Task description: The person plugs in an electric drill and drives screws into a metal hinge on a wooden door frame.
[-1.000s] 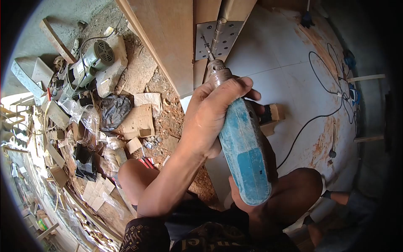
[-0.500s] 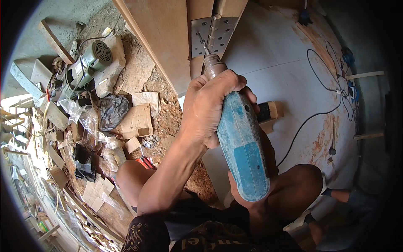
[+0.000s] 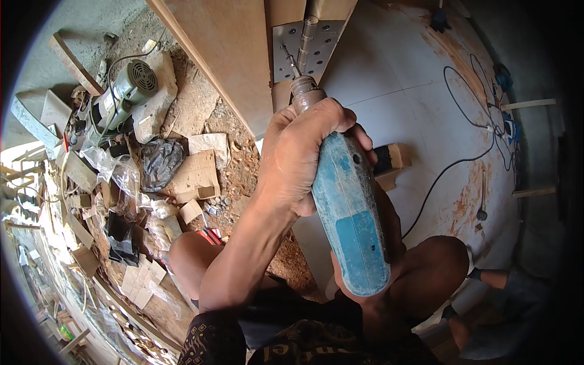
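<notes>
My left hand (image 3: 295,152) is wrapped round the front of a worn blue power drill (image 3: 356,225), just behind its metal chuck (image 3: 305,91). From the chuck a thin bit (image 3: 292,61) reaches to the left leaf of a metal hinge (image 3: 304,48). The hinge is on a wooden panel (image 3: 228,55), and several dark screws or holes show in its leaves. Behind the drill body, in shadow, a part of my right hand or wrist (image 3: 389,219) shows; its fingers are hidden.
On the left, a green-grey motor tool (image 3: 137,82), a black plastic bag (image 3: 161,164) and cardboard (image 3: 198,176) lie on rubble. To the right, a black cable (image 3: 438,176) crosses the pale floor near a small open box (image 3: 398,157). Another person's leg (image 3: 493,278) is at lower right.
The drill and my left hand have shifted slightly left and up in view. The panel and hinge have also moved left in view. The bit's tip remains by the left hinge leaf.
</notes>
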`<state>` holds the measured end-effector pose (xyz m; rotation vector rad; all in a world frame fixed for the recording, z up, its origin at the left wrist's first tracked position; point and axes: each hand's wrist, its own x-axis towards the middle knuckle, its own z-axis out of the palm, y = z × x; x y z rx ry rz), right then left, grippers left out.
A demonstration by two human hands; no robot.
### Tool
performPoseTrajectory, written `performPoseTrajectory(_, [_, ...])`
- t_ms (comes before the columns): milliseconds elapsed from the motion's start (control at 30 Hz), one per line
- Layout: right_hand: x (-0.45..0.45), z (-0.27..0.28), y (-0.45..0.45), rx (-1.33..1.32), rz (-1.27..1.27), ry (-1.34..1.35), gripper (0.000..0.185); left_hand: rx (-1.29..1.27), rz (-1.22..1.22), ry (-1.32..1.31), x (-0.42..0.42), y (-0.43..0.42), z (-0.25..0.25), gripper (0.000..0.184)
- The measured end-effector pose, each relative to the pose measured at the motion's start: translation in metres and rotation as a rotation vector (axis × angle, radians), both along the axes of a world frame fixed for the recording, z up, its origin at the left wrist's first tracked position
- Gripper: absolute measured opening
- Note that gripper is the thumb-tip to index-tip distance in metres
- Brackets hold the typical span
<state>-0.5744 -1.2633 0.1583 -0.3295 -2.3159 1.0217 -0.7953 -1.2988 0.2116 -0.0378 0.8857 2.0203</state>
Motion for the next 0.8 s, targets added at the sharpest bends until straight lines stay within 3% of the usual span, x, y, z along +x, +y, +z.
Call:
performPoseTrajectory(333, [-0.036,-0.009,0.002,-0.514,0.041,0.239,0.072,-0.003,-0.005,-0.007,-0.002,0.002,-0.002,0.016])
performPoseTrajectory(500, [-0.040,-0.007,0.008,-0.333,0.027,0.241,0.073,-0.006,0.000,0.011,-0.005,0.003,-0.006,0.018])
performPoseTrajectory(800, [-0.045,0.013,0.009,-0.235,-0.019,0.149,0.077,0.039,0.012,-0.005,-0.008,0.005,-0.008,0.019])
